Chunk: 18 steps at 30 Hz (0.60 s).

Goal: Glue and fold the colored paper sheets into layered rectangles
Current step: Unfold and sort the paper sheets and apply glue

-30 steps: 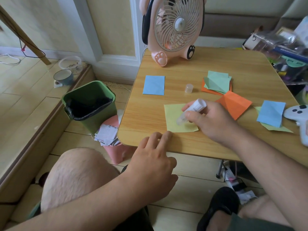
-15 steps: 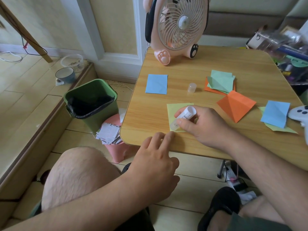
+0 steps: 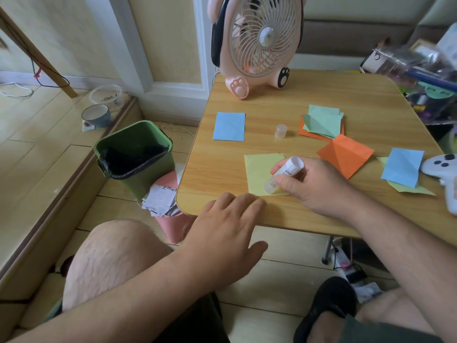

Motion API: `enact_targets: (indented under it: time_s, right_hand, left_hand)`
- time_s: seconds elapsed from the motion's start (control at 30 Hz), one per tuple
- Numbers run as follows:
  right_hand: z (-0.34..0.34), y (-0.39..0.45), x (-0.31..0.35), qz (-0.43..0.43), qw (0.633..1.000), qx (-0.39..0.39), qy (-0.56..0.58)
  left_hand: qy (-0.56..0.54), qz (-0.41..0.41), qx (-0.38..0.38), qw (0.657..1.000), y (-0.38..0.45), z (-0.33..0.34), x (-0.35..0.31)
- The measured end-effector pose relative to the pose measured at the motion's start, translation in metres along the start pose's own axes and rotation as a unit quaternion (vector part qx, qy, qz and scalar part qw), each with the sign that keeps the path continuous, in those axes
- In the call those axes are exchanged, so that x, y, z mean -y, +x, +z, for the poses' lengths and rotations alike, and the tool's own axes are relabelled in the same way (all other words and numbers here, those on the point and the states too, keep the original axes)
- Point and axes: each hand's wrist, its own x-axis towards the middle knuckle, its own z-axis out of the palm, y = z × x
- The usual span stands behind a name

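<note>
A pale yellow paper sheet point(image 3: 259, 170) lies flat near the front edge of the wooden table point(image 3: 272, 105). My right hand point(image 3: 314, 184) grips a white glue stick point(image 3: 284, 174), its tip down on the sheet's lower right part. Beside the sheet's near left corner, my left hand point(image 3: 227, 226) rests with straight fingers on the table edge. The glue cap point(image 3: 281, 130) stands behind the sheet. A blue sheet point(image 3: 229, 126) lies at the left. Creased green-on-orange sheets point(image 3: 321, 123), an orange sheet point(image 3: 345, 155) and a blue-on-yellow pair point(image 3: 403, 169) lie to the right.
A pink fan point(image 3: 259, 43) stands at the table's back. A white game controller point(image 3: 442, 174) lies at the right edge, with cluttered bags point(image 3: 420, 68) behind it. On the floor to the left stand a green bin point(image 3: 134, 154) and a pink bin with paper scraps point(image 3: 168, 211).
The glue stick swept left across the yellow sheet, then back right toward its lower right part. My left hand stayed at the table edge.
</note>
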Motion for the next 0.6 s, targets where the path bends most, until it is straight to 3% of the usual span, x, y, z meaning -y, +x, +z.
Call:
enact_targets:
  time_s: [0.1, 0.2, 0.3, 0.6]
  right_hand:
    - [-0.005, -0.003, -0.002, 0.006, 1.000, 0.000, 0.007]
    - [-0.008, -0.005, -0.003, 0.008, 1.000, -0.007, 0.009]
    - [-0.009, -0.007, -0.004, 0.009, 1.000, -0.007, 0.011]
    - [-0.020, -0.011, -0.010, 0.014, 1.000, -0.003, -0.003]
  left_hand:
    - [-0.098, -0.037, -0.008, 0.995, 0.017, -0.011, 0.017]
    - [-0.200, -0.138, -0.027, 0.970, 0.043, -0.021, 0.044]
    - [-0.200, -0.202, -0.005, 0.959, 0.064, -0.020, 0.063]
    - [-0.138, -0.224, 0.021, 0.965, 0.075, -0.011, 0.063]
